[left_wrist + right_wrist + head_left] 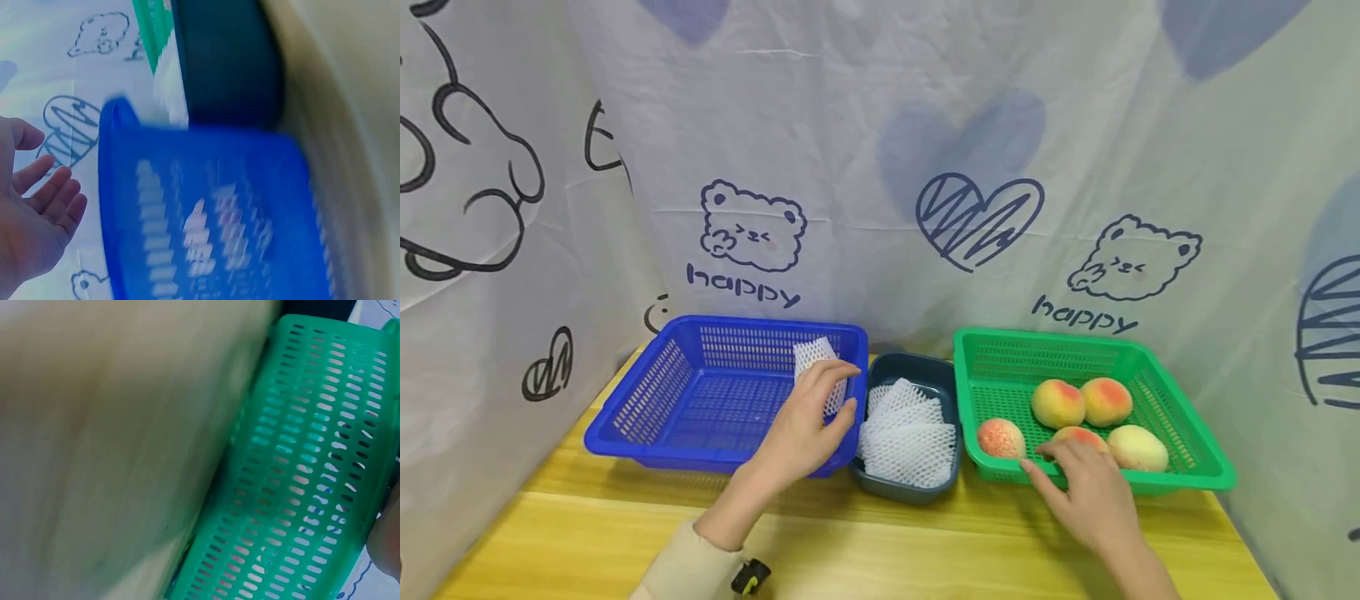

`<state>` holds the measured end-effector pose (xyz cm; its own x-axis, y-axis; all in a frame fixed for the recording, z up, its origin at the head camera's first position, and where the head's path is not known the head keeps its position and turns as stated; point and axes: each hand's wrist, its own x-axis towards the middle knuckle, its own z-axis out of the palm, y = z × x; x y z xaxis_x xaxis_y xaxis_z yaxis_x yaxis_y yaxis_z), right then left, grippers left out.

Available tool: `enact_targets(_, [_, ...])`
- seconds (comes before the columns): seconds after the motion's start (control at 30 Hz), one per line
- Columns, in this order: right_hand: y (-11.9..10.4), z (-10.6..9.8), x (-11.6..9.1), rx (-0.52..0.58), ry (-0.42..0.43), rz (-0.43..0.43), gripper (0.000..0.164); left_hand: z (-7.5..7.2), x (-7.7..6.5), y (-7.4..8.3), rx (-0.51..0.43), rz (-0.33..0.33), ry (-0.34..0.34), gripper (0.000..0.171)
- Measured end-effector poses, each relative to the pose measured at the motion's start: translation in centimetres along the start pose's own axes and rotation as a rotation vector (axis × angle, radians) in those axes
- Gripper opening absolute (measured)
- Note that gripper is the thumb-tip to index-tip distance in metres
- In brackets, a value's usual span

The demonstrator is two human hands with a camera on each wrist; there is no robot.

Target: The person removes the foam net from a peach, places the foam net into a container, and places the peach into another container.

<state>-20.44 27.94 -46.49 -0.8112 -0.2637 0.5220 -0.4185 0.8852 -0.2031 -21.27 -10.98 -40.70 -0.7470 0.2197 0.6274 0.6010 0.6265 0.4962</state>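
Observation:
My left hand [805, 425] hovers over the right side of the blue basket [700, 454], its fingers loosely bent and holding nothing. Behind it in that basket is a white foam net sleeve [811, 352], partly hidden by the fingers; whether anything is inside it I cannot tell. My right hand [1093, 496] reaches over the front rim of the green basket [1195, 450]. Its fingers lie over a peach [1078, 435], with the thumb apart; contact is unclear. Nearby lie a reddish peach [1000, 438], a pale peach [1138, 448] and two yellow-red peaches [1058, 403] behind.
Between the baskets stands a dark bin [904, 492] with several white foam net sleeves [910, 437]. All three containers sit on a wooden table [880, 550]. A printed cloth [865, 167] hangs close behind them and along both sides.

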Motion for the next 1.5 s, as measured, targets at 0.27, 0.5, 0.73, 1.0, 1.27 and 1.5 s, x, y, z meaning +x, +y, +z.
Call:
enact_targets(0.27, [0.5,0.2,-0.5,-0.134,-0.077,-0.022,0.042,-2.3,2.8,-2.5,0.125,0.005,-0.105,0.040])
enact_targets(0.5, [0.5,0.6,-0.6,-0.131,-0.049,-0.034,0.038,-3.0,5.6,-5.2,0.236,-0.021,-0.251,0.044])
enact_targets(0.73, [0.5,0.8,-0.5,-0.137,-0.033,-0.040,0.040,-3.7,8.9,-8.3,0.213,-0.118,-0.447,0.048])
enact_targets(1.0, [0.6,0.9,-0.7,-0.146,-0.025,-0.040,0.038,-3.6,11.2,-11.4,0.061,-0.229,-0.670,0.058])
enact_targets(1.27, [0.4,0.9,-0.5,-0.148,-0.026,-0.046,0.038,-2.9,10.4,-14.2,-0.006,-0.376,-0.786,0.062])
enact_targets(1.5, [0.6,0.9,-0.6,-0.154,-0.032,-0.032,0.038,-1.6,9.2,-15.8,-0.195,-0.566,-0.795,0.069])
